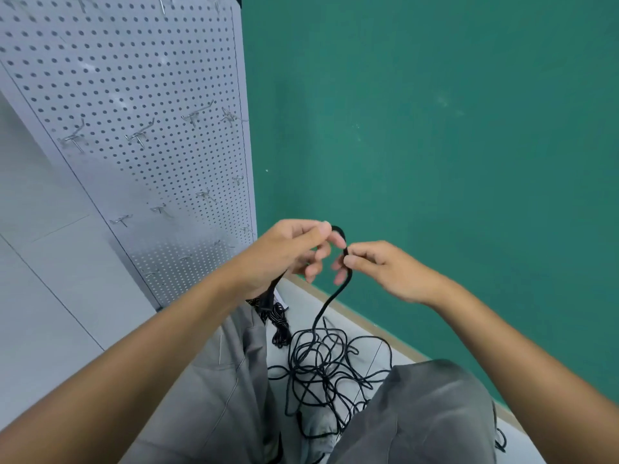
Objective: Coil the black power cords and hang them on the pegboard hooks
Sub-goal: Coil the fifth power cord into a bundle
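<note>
A black power cord rises from a loose tangle on the floor between my legs. It bends into a small loop between my hands. My left hand grips one end of that loop, and a length of cord hangs down below its wrist. My right hand pinches the cord just right of the loop, thumb against forefinger. A second, bundled black cord lies on the floor under my left forearm. The grey pegboard stands to the left, with several metal hooks, all bare.
A green wall fills the right side and meets the floor at a beige skirting. The floor is of pale tiles. My grey trouser legs flank the tangle.
</note>
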`<state>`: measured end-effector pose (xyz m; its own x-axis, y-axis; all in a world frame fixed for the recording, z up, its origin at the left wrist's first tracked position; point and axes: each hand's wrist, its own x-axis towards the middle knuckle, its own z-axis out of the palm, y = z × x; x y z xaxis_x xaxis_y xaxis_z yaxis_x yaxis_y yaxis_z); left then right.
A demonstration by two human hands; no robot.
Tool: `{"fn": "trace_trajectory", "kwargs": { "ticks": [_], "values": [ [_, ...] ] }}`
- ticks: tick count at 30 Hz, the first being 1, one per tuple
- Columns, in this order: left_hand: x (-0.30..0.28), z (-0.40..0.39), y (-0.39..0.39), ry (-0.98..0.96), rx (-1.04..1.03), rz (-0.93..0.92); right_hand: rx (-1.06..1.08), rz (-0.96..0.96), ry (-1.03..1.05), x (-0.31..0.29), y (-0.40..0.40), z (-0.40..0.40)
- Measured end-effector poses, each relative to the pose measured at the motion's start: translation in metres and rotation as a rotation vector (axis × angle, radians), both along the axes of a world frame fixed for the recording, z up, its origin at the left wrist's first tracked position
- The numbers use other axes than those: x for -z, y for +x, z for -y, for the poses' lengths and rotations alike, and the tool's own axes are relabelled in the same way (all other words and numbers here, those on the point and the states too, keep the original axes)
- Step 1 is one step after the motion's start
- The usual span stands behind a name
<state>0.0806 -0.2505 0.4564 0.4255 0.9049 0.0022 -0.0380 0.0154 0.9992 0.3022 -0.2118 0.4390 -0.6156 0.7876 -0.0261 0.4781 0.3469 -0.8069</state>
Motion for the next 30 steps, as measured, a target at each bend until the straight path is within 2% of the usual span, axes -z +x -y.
{"fn": "trace_trajectory", "kwargs": {
  "ticks": [2, 5, 9, 15, 19, 22, 24, 26, 30],
  "values": [
    [-0.008, 0.001, -0.010, -0.034, 0.031, 0.126, 0.059, -0.102, -0.015, -0.004, -0.004, -0.002],
    [-0.009, 0.005, -0.026, -0.005, 0.016, 0.210, 0.208, -0.254, -0.062, -0.014, -0.010, -0.006],
    [0.001, 0.013, -0.037, -0.043, -0.097, 0.361, 0.363, -0.310, 0.009, -0.024, -0.027, -0.006],
    [0.023, 0.031, -0.033, -0.108, -0.308, 0.275, 0.539, -0.458, 0.001, -0.012, -0.069, 0.022],
    [0.041, 0.050, -0.032, -0.186, -0.365, 0.288, 0.490, -0.327, 0.082, 0.007, -0.098, 0.051],
    [0.052, 0.064, -0.032, -0.258, -0.309, 0.287, 0.430, -0.319, 0.068, 0.010, -0.115, 0.074],
    [0.058, 0.073, -0.034, -0.267, -0.276, 0.330, 0.437, -0.232, 0.095, 0.017, -0.121, 0.086],
    [0.064, 0.081, -0.040, -0.238, -0.237, 0.331, 0.476, -0.101, 0.182, 0.020, -0.121, 0.096],
    [0.061, 0.099, -0.043, -0.093, -0.220, 0.215, 0.511, -0.089, 0.205, 0.000, -0.121, 0.112]
  ]
}}
